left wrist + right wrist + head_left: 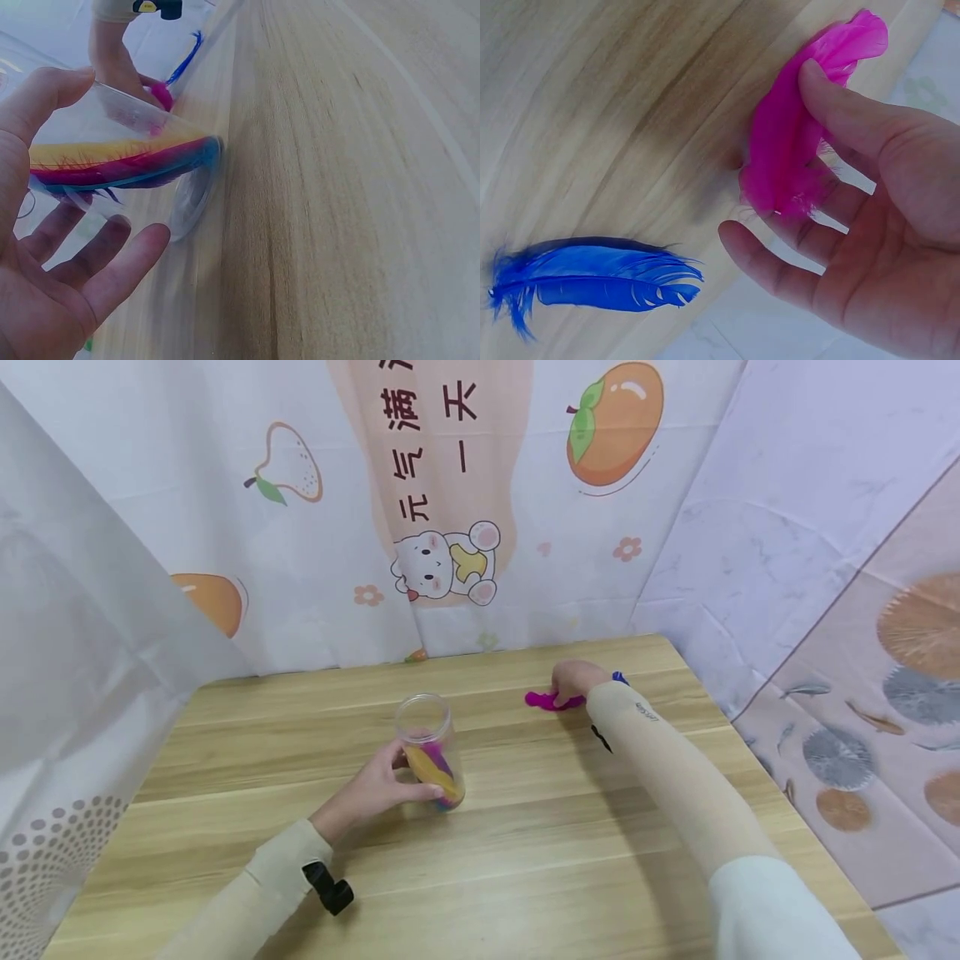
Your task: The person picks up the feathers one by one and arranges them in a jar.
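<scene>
Around a clear plastic jar [424,718] the left hand [381,785] curls its thumb and fingers. Inside the jar lie several feathers [120,161] in yellow, magenta and blue, seen through the wall. At the back right of the table, the right hand [576,681] pinches a pink feather [784,135] between thumb and fingers, close over the wood. A blue feather [607,277] lies on the table beside that hand; in the head view mostly its tip [619,677] shows past the right wrist.
The wooden table [495,877] has a printed curtain [315,568] behind it and more hanging cloth at both sides. Each forearm wears a beige sleeve, with a black mount [327,887] at the left wrist.
</scene>
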{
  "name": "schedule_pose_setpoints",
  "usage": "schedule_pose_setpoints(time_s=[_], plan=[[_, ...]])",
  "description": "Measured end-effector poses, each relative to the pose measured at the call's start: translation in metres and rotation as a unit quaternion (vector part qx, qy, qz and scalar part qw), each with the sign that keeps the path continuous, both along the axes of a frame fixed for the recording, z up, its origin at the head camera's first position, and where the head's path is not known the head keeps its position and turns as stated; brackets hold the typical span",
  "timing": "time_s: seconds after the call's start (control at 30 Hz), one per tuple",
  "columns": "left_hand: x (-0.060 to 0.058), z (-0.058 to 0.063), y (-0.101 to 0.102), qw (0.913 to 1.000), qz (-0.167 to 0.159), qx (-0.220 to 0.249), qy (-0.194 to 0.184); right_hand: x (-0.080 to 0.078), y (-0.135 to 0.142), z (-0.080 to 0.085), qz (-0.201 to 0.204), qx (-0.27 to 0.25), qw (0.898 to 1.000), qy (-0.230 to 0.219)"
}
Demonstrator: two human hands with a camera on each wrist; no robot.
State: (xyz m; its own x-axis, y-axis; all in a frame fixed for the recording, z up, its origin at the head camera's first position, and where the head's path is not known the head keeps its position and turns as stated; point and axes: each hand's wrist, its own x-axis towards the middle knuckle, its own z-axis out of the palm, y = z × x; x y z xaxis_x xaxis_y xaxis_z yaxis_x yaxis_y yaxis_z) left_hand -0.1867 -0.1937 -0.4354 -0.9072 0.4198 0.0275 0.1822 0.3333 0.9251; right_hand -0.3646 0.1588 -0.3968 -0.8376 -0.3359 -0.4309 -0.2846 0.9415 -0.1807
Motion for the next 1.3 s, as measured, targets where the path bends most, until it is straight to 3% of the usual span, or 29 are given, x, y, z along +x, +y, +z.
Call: schedule_pose_setpoints(time_s=[0.2, 0.6, 0.83, 1.3], plan=[[0.002, 0.002, 0.0, 0.9999, 0.007, -0.008, -0.013, -0.001, 0.001, 0.002, 0.021, -0.008, 1.0, -0.016], [-0.003, 0.002, -0.001, 0.9999, 0.004, -0.011, -0.011, 0.001, 0.001, 0.026, 0.035, -0.028, 0.998, -0.047], [-0.001, 0.001, -0.001, 0.9998, 0.008, -0.008, -0.018, 0.003, -0.006, 0.031, 0.042, -0.08, 0.994, -0.069], [0.001, 0.003, 0.001, 0.9996, 0.01, -0.016, -0.021, 0.007, -0.016, 0.04, 0.091, -0.095, 0.991, -0.033]])
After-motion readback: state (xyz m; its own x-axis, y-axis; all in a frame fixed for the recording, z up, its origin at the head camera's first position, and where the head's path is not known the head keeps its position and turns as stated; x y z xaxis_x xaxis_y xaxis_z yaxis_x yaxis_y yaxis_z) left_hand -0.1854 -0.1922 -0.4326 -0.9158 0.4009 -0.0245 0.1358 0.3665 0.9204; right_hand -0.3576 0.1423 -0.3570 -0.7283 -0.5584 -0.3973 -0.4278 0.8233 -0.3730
